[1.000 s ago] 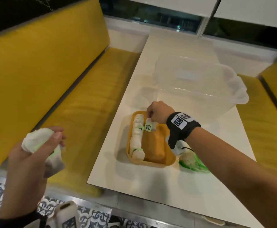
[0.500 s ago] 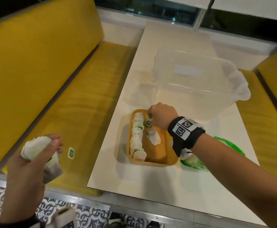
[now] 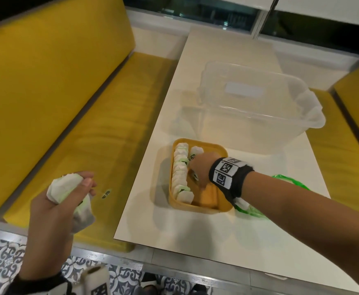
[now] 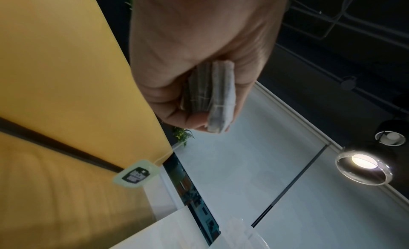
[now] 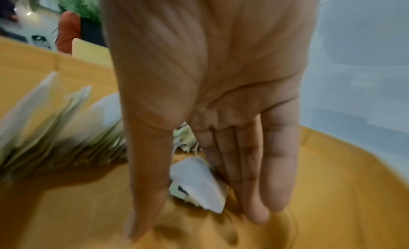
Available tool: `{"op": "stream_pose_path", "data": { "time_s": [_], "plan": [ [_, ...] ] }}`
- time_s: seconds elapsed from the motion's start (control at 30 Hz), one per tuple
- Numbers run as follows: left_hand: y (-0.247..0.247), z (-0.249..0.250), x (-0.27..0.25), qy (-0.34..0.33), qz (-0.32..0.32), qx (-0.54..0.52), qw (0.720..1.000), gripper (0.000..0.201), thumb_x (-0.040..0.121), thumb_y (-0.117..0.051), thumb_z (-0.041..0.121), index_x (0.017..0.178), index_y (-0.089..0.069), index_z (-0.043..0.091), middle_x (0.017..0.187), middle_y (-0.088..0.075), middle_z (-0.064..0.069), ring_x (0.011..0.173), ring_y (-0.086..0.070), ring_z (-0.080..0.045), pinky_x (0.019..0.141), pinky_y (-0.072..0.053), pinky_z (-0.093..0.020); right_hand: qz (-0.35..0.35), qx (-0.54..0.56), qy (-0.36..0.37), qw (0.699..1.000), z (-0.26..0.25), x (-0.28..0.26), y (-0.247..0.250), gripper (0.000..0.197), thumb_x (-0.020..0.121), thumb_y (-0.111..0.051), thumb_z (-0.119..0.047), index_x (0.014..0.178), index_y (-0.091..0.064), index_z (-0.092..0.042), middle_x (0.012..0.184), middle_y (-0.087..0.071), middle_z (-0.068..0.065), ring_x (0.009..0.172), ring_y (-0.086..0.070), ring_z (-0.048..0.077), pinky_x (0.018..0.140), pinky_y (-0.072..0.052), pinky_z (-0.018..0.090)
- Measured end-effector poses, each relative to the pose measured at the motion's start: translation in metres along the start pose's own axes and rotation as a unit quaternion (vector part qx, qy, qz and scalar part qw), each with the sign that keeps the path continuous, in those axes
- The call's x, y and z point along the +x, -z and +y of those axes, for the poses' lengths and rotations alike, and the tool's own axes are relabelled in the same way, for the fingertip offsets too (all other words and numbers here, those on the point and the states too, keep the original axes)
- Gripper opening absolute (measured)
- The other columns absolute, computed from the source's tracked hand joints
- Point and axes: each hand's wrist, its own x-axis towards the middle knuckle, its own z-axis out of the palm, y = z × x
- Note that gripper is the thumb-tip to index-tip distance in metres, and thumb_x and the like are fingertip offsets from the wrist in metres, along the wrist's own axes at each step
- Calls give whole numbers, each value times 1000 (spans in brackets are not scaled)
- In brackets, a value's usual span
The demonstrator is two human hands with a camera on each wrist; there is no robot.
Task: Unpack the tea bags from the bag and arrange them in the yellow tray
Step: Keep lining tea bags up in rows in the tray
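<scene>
We judge the tea bags light, soft and crushable, best pinched by their paper edges: our left hand [image 3: 53, 201] clutches a bundle [image 4: 212, 97], while our right hand [image 5: 212, 123], fingers straight, reaches a loose tea bag [image 5: 199, 181] lying in the yellow tray [image 3: 204, 206].

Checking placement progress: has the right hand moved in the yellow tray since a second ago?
Yes. The right hand has moved from the far end of the yellow tray toward its middle, nearer the person, alongside the row of tea bags.
</scene>
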Motion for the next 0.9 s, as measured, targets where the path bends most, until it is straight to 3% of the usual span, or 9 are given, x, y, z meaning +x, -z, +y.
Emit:
{"op": "stream_pose_path", "data": {
  "time_s": [0.07,0.17,0.3,0.43,0.57,0.67,0.73,0.8,0.9],
  "plan": [
    [-11,6,-6,3,-7,-23,1000,8,86,-64,20,86,-72,21,75,-68,8,71,-62,-5,51,-48,-16,9,-16,11,1000,-5,4,0,32,87,-69,-32,113,-63,-14,89,-57,-1,83,-59,22,82,-55,33],
    [-22,10,-10,18,-17,-43,999,20,73,-68,28,88,-72,17,74,-68,6,71,-61,-9,53,-48,-16,50,22,9,998,-2,6,6,27,97,-55,-25,115,-61,-7,105,-57,8,100,-61,27,84,-53,33],
    [-34,12,-14,36,-27,-44,998,18,72,-68,25,87,-72,17,73,-68,4,73,-60,-12,60,-51,-17,121,103,-5,987,16,-4,14,27,97,-53,-33,92,-63,-7,81,-59,5,78,-59,24,62,-46,27],
    [-43,11,-15,56,-45,-46,996,14,72,-69,24,84,-73,19,76,-68,1,75,-60,-14,67,-49,-24,168,120,-35,978,29,-6,18,11,93,-51,-13,98,-60,-8,99,-61,11,82,-60,28,77,-55,36],
    [-47,11,-15,61,-56,-35,996,10,73,-69,25,81,-75,21,78,-69,1,73,-61,-11,64,-50,-22,215,124,-56,967,34,-1,18,13,93,-50,-12,98,-62,-10,89,-55,8,75,-54,26,68,-50,33],
    [-47,9,-15,66,-52,-27,996,13,75,-69,24,86,-74,20,77,-69,0,72,-61,-11,62,-48,-23,178,142,-51,972,31,2,14,8,90,-56,-18,91,-60,-11,89,-59,8,75,-56,27,70,-53,33],
    [-46,7,-16,71,-50,-26,996,10,79,-68,21,88,-73,18,77,-68,0,71,-60,-11,61,-48,-23,118,142,-25,983,27,1,13,22,86,-66,-31,84,-61,-10,86,-64,6,73,-57,23,68,-53,31],
    [-45,5,-15,77,-46,-27,996,7,82,-68,18,86,-74,20,76,-68,-1,71,-61,-12,62,-50,-24,69,133,4,989,21,-3,12,30,80,-73,-42,82,-60,-16,77,-57,-3,73,-54,18,65,-47,28],
    [-46,6,-14,85,-40,-25,995,7,78,-70,21,83,-74,21,75,-69,-1,70,-61,-11,64,-49,-26,36,72,17,997,9,-1,6,47,73,-78,-47,107,-62,-18,93,-53,-2,89,-57,22,81,-54,34]
  ]
}}
